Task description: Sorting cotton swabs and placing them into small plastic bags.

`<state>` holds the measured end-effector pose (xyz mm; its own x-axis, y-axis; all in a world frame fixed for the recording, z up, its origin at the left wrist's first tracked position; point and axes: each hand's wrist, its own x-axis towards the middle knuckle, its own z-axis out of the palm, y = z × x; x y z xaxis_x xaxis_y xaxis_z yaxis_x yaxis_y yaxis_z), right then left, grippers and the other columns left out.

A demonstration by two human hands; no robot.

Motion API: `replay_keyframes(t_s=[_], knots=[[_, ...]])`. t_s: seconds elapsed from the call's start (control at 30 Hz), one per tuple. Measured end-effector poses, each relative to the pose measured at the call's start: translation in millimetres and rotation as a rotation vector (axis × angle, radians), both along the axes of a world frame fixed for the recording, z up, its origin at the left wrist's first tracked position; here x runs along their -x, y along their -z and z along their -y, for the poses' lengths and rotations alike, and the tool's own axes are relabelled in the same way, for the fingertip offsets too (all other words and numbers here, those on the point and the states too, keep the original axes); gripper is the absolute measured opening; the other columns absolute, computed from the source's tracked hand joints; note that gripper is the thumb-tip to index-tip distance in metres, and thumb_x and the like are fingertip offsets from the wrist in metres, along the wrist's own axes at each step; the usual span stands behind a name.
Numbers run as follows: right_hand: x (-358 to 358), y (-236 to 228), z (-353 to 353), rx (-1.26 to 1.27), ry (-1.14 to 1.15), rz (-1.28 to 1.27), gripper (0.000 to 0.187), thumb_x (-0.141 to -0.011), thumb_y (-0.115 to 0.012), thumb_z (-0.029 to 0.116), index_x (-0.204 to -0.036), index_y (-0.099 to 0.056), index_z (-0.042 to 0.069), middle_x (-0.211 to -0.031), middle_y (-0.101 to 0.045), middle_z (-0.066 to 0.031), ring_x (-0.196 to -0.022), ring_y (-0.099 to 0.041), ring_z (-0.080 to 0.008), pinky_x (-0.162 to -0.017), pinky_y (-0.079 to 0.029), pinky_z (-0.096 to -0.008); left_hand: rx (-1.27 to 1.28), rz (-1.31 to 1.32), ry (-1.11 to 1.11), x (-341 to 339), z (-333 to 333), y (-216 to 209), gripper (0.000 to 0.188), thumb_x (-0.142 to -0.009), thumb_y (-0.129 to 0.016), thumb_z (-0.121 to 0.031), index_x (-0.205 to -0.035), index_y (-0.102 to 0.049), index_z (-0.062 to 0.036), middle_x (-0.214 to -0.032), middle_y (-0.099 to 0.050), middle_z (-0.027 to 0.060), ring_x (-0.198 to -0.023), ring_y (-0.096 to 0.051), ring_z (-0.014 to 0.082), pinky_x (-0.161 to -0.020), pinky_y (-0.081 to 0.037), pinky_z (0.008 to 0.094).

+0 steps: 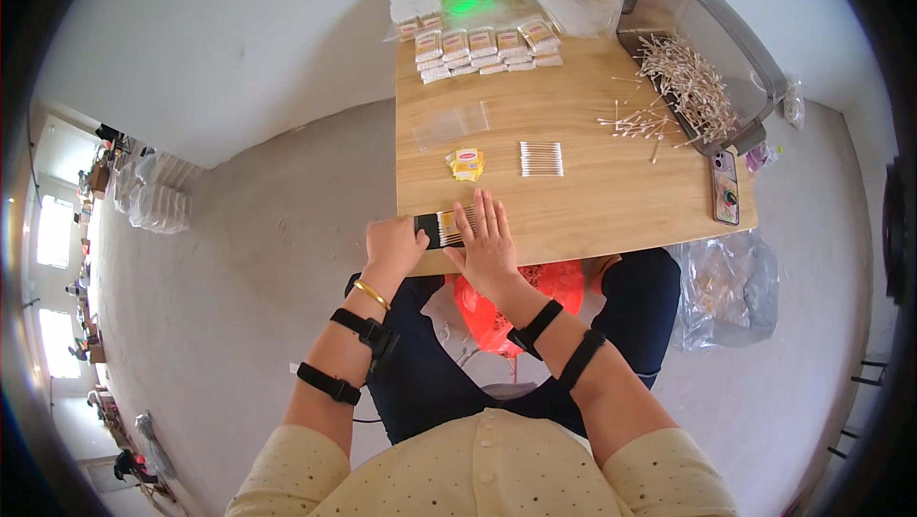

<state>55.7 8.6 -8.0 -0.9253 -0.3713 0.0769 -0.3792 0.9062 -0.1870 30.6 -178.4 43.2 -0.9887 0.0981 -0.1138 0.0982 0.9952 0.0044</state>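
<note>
Close to the table's near left edge, my left hand (pixel 394 247) is closed on the end of a flat black piece (pixel 427 230). On that piece lies a row of cotton swabs (pixel 446 239) with a small yellow card (pixel 446 222) on top. My right hand (pixel 489 247) rests flat over the right part of this row, fingers stretched, hiding some of the swabs. Just beyond sits a small pile of yellow cards (pixel 466 165). To its right is another neat row of cotton swabs (pixel 542 160). A clear plastic bag (pixel 454 125) lies flat farther back.
Packed swab bundles (pixel 482 43) are stacked at the table's far left. A grey plastic bin (pixel 745 25) lies tipped at the right, loose swabs (pixel 688 87) spilling out. A phone (pixel 725 188) lies by the right edge. Under the table hangs a red bag (pixel 492 321).
</note>
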Motion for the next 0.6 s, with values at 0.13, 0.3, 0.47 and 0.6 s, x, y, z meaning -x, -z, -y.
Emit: replay_keyframes(t_s=[0.13,0.3,0.47,0.6], knots=[[-1.4,0.7,15.0,-0.005,0.013,0.018,0.075,-0.104,-0.044,0.051,-0.164,-0.026,0.009,-0.170,-0.015,-0.0273,-0.160,-0.010,-0.0402,-0.129,-0.008,-0.0536,0.086,0.057,0.083,8.3,1.3,2.4,0.023,-0.083,-0.067,-0.027,-0.077,-0.073,-0.0060,-0.078,-0.073,0.0160,-0.072,-0.073,0.0348,-0.068,-0.057,0.0480],[-5.6,-0.2,24.8,0.016,0.002,0.012,0.071,-0.105,-0.043,0.044,-0.165,-0.025,0.009,-0.169,-0.015,-0.0281,-0.159,-0.012,-0.0413,-0.129,-0.010,-0.0549,0.009,0.059,0.024,12.6,7.3,2.0,0.021,-0.080,-0.068,-0.027,-0.076,-0.074,-0.0072,-0.076,-0.073,0.0162,-0.071,-0.072,0.0349,-0.067,-0.057,0.0478],[-10.7,1.4,38.9,0.027,0.011,-0.012,0.069,-0.105,-0.042,0.044,-0.164,-0.029,0.012,-0.171,-0.015,-0.0247,-0.160,-0.010,-0.0379,-0.129,-0.007,-0.0544,-0.188,0.082,-0.085,8.8,19.8,6.0,0.022,-0.079,-0.071,-0.031,-0.075,-0.073,-0.0099,-0.073,-0.072,0.0127,-0.070,-0.071,0.0340,-0.066,-0.056,0.0455],[-11.8,1.1,46.0,-0.003,0.040,0.007,0.069,-0.105,-0.043,0.043,-0.164,-0.028,0.013,-0.171,-0.014,-0.0233,-0.160,-0.010,-0.0372,-0.129,-0.006,-0.0552,-0.338,0.100,-0.112,5.5,27.5,3.8,0.023,-0.079,-0.073,-0.033,-0.072,-0.072,-0.0107,-0.069,-0.070,0.0119,-0.069,-0.071,0.0340,-0.065,-0.055,0.0445]])
